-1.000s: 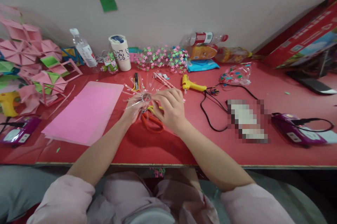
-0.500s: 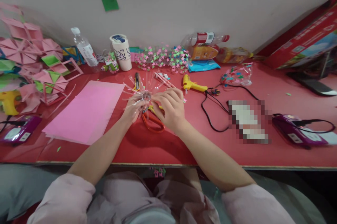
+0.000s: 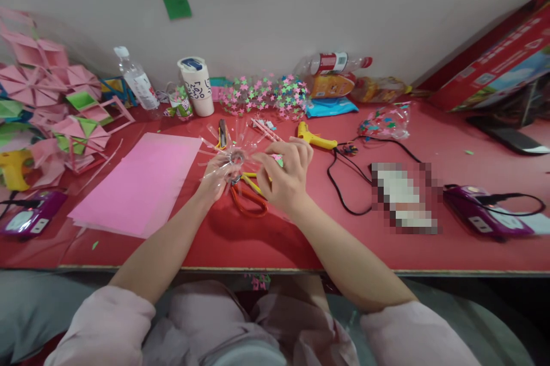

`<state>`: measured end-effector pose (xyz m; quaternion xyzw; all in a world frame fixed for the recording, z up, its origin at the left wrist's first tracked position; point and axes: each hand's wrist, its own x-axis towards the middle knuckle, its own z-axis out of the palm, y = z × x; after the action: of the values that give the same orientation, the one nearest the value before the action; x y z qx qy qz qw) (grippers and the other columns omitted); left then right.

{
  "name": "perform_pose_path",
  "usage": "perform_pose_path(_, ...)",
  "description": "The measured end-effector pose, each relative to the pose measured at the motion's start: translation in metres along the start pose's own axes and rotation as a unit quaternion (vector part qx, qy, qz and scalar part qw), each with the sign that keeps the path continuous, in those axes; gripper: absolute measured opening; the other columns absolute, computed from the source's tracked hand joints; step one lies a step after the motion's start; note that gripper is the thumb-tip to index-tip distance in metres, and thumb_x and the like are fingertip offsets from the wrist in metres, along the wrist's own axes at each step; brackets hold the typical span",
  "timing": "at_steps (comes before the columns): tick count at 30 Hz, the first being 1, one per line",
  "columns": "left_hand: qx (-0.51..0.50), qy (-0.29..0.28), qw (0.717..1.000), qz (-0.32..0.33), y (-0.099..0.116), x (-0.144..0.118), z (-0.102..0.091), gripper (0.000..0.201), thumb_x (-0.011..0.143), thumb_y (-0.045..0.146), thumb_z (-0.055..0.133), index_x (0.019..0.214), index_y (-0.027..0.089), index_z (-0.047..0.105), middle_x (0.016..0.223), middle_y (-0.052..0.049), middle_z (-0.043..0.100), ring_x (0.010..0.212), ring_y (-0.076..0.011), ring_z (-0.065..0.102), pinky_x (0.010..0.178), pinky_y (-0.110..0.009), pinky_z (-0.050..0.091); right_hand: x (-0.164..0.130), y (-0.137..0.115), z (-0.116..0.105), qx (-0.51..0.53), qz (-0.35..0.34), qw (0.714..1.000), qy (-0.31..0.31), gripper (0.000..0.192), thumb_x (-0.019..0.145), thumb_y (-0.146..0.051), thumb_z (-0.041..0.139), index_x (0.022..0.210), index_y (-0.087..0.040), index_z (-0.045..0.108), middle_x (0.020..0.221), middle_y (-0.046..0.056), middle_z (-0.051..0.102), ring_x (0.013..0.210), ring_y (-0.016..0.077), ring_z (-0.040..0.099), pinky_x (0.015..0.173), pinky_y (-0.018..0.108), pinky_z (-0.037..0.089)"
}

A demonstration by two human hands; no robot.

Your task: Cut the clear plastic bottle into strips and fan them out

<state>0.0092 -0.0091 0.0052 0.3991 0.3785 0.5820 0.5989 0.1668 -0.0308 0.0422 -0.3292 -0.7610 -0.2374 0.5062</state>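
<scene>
My left hand (image 3: 216, 178) is closed around the base of a clear plastic bottle top (image 3: 236, 157), whose sides are cut into thin strips that fan outward. The round neck faces up in the middle. My right hand (image 3: 290, 174) has its fingers bent and pinched at one of the strips on the right side; the fingertips are partly hidden. Under the hands lie scissors with red handles (image 3: 248, 205), and a tool with yellow handles (image 3: 253, 184) crosses them. Just behind the strips lies a utility knife (image 3: 222, 134).
Pink paper sheets (image 3: 141, 183) lie at left, near pink paper shapes (image 3: 38, 79). Along the wall stand a bottle (image 3: 140, 82), a tumbler (image 3: 196, 88) and star-covered plastic (image 3: 262, 97). A yellow glue gun (image 3: 315, 137), its black cable and a purple power strip (image 3: 485, 214) lie right.
My right hand has moved right and slightly up, away from the bottle's neck toward the outer strips. My left hand still holds the bottle top in nearly the same place.
</scene>
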Motion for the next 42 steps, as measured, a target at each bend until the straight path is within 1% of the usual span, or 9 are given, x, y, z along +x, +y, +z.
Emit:
perform_pose_path(7,-0.008,0.004,1.000,0.012,0.007,-0.001,0.001,0.031,0.051,0.011,0.068,0.081,0.017,0.067,0.074,0.003,0.061,0.048,-0.0014,0.041,0.045,-0.018,0.032,0.001,-0.005,-0.001,0.079,0.007,0.996,-0.049,0.004,0.082,-0.019,0.056,0.082,-0.023,0.058,0.083,0.001,0.063,0.081,0.0183,0.052,0.081,0.038,0.039)
perform_pose_path(14,-0.011,-0.013,1.000,0.023,0.001,0.002,-0.005,0.034,0.051,0.013,0.070,0.085,0.017,0.068,0.078,0.002,0.063,0.049,-0.0026,0.044,0.046,-0.019,0.033,-0.001,-0.002,0.006,0.089,0.010,0.995,-0.034,0.008,0.084,-0.016,0.057,0.087,-0.024,0.056,0.079,-0.001,0.066,0.077,0.0166,0.054,0.082,0.036,0.038)
perform_pose_path(18,-0.009,-0.005,0.999,0.032,-0.004,0.006,-0.007,0.034,0.052,0.013,0.072,0.085,0.017,0.068,0.076,0.002,0.063,0.052,-0.0030,0.045,0.049,-0.018,0.035,-0.002,0.001,0.008,0.082,0.003,0.996,-0.022,0.014,0.083,-0.011,0.057,0.090,-0.023,0.056,0.079,0.000,0.066,0.076,0.0164,0.054,0.081,0.036,0.040)
perform_pose_path(23,-0.013,0.003,1.000,0.022,-0.007,0.009,-0.007,0.034,0.051,0.013,0.073,0.084,0.016,0.069,0.075,0.003,0.063,0.051,-0.0031,0.043,0.047,-0.019,0.031,-0.004,0.003,0.010,0.084,0.007,0.996,-0.029,0.017,0.083,-0.011,0.057,0.094,-0.025,0.057,0.082,0.000,0.067,0.078,0.0169,0.055,0.083,0.037,0.040)
perform_pose_path(27,-0.017,-0.006,0.999,0.028,-0.007,0.011,-0.009,0.035,0.052,0.015,0.074,0.086,0.017,0.069,0.076,0.003,0.063,0.050,-0.0032,0.043,0.047,-0.019,0.032,-0.006,0.004,0.011,0.083,0.014,0.996,-0.025,0.021,0.082,-0.014,0.059,0.100,-0.026,0.057,0.088,0.001,0.066,0.085,0.0190,0.056,0.088,0.041,0.041)
perform_pose_path(29,-0.018,0.004,0.999,0.031,-0.007,0.011,-0.009,0.035,0.051,0.014,0.074,0.085,0.017,0.069,0.075,0.003,0.064,0.051,-0.0034,0.044,0.048,-0.019,0.032,-0.008,0.005,0.011,0.082,0.020,0.996,-0.022,0.024,0.082,-0.016,0.059,0.104,-0.027,0.056,0.093,0.003,0.065,0.091,0.0209,0.056,0.090,0.043,0.041)
perform_pose_path(35,-0.020,0.019,0.999,0.018,-0.005,0.013,-0.007,0.034,0.048,0.013,0.074,0.082,0.017,0.069,0.073,0.003,0.064,0.052,-0.0039,0.045,0.048,-0.018,0.033,-0.014,0.008,0.014,0.081,0.043,0.996,0.011,0.040,0.083,-0.020,0.060,0.121,-0.024,0.050,0.114,0.009,0.058,0.105,0.0245,0.055,0.098,0.047,0.039)
perform_pose_path(39,-0.032,0.031,0.999,0.028,-0.008,0.017,-0.010,0.038,0.047,0.012,0.074,0.085,0.018,0.069,0.077,0.002,0.066,0.053,-0.0044,0.046,0.049,-0.018,0.034,-0.015,0.011,0.015,0.101,0.055,0.993,0.015,0.038,0.087,-0.020,0.054,0.124,-0.026,0.048,0.116,0.008,0.057,0.109,0.0249,0.054,0.098,0.048,0.039)
perform_pose_path(42,-0.043,0.033,0.998,0.042,-0.010,0.019,-0.012,0.036,0.048,0.014,0.075,0.082,0.018,0.069,0.075,0.003,0.064,0.053,-0.0043,0.045,0.049,-0.018,0.033,-0.016,0.012,0.015,0.111,0.073,0.991,0.011,0.035,0.089,-0.019,0.051,0.123,-0.026,0.048,0.116,0.009,0.056,0.110,0.0247,0.053,0.096,0.046,0.040)
